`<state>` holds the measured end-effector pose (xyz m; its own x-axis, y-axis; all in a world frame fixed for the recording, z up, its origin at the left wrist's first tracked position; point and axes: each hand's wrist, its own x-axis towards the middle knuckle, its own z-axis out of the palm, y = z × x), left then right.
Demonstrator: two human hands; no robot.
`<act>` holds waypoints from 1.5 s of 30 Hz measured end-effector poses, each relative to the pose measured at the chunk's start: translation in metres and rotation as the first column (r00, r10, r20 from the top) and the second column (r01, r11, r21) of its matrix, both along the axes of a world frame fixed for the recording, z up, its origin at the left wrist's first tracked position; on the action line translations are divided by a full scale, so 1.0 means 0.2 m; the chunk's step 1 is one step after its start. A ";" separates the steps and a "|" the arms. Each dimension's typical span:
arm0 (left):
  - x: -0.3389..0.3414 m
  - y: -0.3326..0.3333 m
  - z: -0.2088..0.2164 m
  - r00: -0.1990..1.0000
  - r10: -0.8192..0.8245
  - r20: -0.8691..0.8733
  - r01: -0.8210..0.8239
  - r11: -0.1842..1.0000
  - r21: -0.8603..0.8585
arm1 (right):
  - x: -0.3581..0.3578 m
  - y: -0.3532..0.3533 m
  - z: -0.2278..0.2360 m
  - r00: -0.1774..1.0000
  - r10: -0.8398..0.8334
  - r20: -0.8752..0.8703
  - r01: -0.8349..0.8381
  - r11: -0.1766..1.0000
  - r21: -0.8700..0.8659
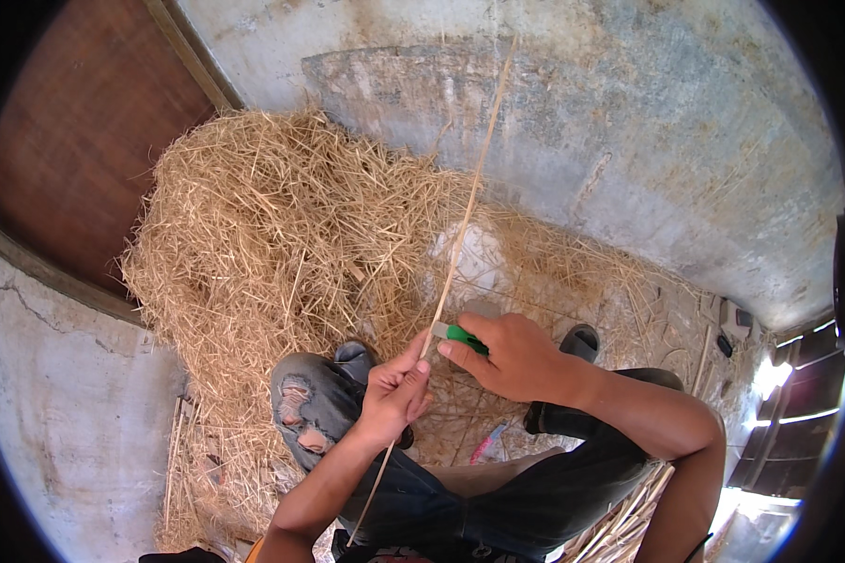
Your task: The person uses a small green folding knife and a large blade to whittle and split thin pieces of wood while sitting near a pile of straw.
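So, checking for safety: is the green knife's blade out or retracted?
Out: a pale blade sticks from the green knife in the right hand, against the thin stick.

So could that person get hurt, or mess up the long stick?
Maybe. The right hand presses a green-handled cutter against the thin stick very close to the left hand that grips it, so a slip might nick those fingers. The stick is long and slender; too much push might snap it. A piece that drops could vanish in the straw pile.
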<state>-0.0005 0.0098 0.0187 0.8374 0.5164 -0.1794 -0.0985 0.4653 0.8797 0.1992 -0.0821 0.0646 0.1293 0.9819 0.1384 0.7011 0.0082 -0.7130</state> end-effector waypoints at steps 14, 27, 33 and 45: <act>-0.02 0.00 0.01 1.000 -0.003 -0.024 0.000 0.988 -0.152 | 0.00 0.01 -0.03 0.998 0.054 0.041 -0.053 0.998 -0.019; -0.12 -0.02 0.02 0.999 -0.048 0.018 0.051 0.982 -0.183 | 0.22 0.06 0.01 0.985 -0.166 0.047 0.152 0.965 0.213; -0.05 0.00 0.06 0.999 -0.008 0.044 0.017 0.981 -0.193 | 0.00 0.01 -0.01 0.998 0.050 0.032 -0.055 0.976 0.210; -0.05 0.03 0.05 0.997 -0.066 0.046 0.078 0.928 -0.364 | 0.04 0.05 -0.09 0.999 0.007 0.052 -0.015 0.988 0.153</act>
<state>-0.0097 0.0150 0.0294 0.8784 0.3587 -0.3157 -0.0788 0.7604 0.6447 0.2064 -0.0718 0.0461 0.1075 0.9500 0.2932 0.7358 0.1223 -0.6661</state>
